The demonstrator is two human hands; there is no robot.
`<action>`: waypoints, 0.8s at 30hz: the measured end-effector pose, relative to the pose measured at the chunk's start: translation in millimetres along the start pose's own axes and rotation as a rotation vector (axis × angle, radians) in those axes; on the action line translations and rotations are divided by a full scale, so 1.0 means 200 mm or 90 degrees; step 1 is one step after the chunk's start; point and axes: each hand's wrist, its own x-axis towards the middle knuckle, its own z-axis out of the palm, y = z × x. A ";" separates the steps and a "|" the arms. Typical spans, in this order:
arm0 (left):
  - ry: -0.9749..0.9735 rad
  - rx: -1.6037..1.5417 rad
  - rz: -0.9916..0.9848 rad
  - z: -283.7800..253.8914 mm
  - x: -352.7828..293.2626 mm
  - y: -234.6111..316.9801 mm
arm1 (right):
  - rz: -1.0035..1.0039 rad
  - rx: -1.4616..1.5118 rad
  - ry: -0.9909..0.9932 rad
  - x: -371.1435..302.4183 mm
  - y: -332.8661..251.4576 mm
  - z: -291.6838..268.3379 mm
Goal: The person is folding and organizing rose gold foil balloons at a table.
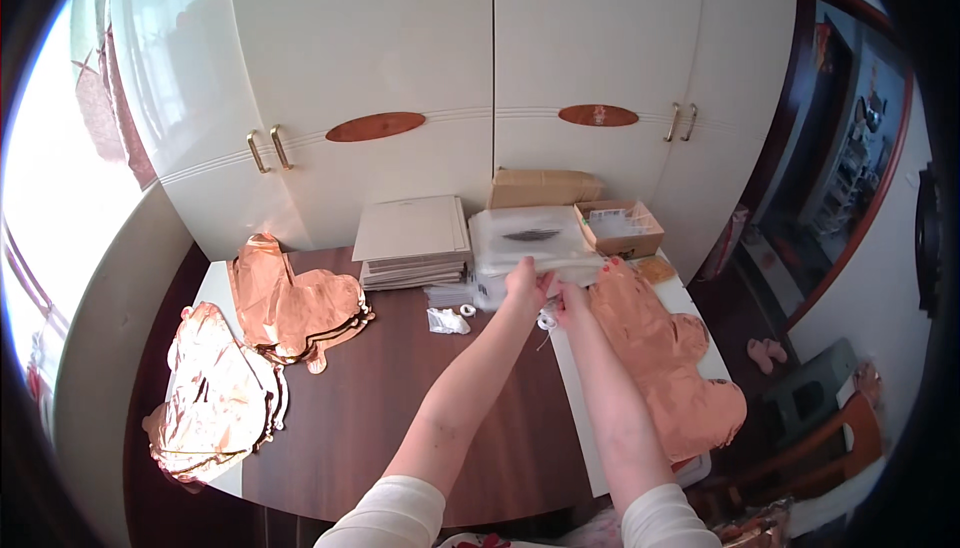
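My two hands are close together beyond the middle of the table, at the front edge of a stack of clear plastic bags [535, 226]. My left hand [524, 280] is closed, with its fingers mostly hidden; what they grip does not show clearly. Beside it, my right hand [573, 301] is closed on a small white coil of ribbon [546, 319], whose loose end hangs down. Under my right forearm lies a stack of flat rose-gold foil balloons [668, 378]. A small white roll [467, 311] and a crumpled white packet [448, 321] sit left of my hands.
Flat grey-beige cardboard sheets [412, 230] are stacked at the back. A small open box [622, 228] with clear plastic pieces stands back right. More foil balloons [298, 298] lie on the left, including a shiny pile [205, 398]. A white cabinet [370, 48] rises behind the table.
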 end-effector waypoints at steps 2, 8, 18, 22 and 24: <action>0.029 -0.025 0.041 -0.10 0.03 0.11 | 0.020 0.010 0.073 -0.29 0.01 0.24; -0.001 0.023 0.022 -0.04 -0.06 0.05 | 0.026 0.014 0.077 -0.34 -0.05 0.15; 0.044 0.027 0.048 -0.10 0.02 -0.05 | 0.100 -0.079 0.061 -0.41 -0.11 0.09; 0.004 0.038 -0.003 -0.19 0.05 0.03 | 0.123 -0.137 -0.036 -0.46 -0.11 0.08; -0.020 0.026 -0.019 -0.13 -0.09 -0.01 | 0.222 -0.023 0.040 -0.48 -0.20 0.02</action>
